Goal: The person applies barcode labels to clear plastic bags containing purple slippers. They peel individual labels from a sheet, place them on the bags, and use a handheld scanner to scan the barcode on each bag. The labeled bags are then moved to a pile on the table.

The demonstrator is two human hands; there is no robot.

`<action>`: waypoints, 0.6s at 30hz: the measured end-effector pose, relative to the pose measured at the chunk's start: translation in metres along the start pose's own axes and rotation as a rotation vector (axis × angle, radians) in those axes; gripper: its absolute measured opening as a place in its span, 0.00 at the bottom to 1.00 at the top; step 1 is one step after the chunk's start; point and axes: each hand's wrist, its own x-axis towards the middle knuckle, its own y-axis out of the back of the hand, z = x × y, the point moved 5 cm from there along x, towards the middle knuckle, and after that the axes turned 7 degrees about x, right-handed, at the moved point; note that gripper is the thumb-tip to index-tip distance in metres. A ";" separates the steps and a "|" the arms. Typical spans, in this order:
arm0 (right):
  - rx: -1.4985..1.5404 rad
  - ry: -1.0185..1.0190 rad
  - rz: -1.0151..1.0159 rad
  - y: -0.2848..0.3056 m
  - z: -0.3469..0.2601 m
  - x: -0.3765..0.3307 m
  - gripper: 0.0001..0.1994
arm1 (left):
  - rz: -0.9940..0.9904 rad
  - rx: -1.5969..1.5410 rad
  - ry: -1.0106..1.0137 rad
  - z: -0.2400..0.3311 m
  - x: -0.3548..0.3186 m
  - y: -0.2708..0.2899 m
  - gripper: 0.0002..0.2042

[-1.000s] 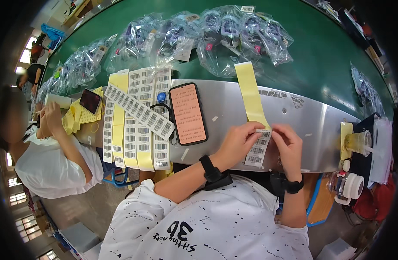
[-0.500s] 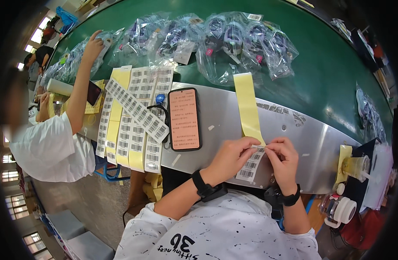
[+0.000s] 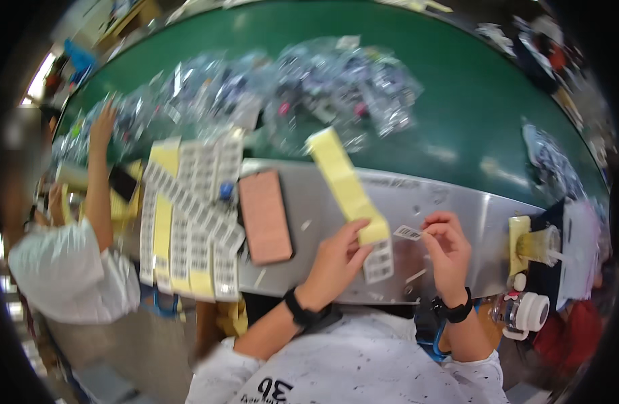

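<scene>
My left hand [image 3: 342, 259] pinches a long yellow-backed strip of barcode labels [image 3: 342, 176]. The strip stretches away over the metal plate, and its near end curls to show white printed labels. To the right, my right hand [image 3: 447, 248] holds a single small barcode label [image 3: 408, 233] by one end between thumb and fingertip. That label is apart from the strip. A phone with a pinkish screen [image 3: 266, 217] lies left of my left hand, beside several overlapping barcode label sheets [image 3: 188, 222].
Clear plastic bags [image 3: 336, 87] with bluish items lie across the green table [image 3: 458, 135]. At the right are a cup with a straw [image 3: 540, 246] and a white-lidded bottle [image 3: 530, 315]. A co-worker's arm [image 3: 101, 175] reaches over bags at the left.
The small label has come off the strip and moved right with my right hand. My hands have drawn apart, and the whole view has shifted and blurred.
</scene>
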 end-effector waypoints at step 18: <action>0.803 -0.752 -0.089 0.027 0.134 0.316 0.22 | -0.066 -0.142 0.160 -0.001 -0.001 -0.007 0.17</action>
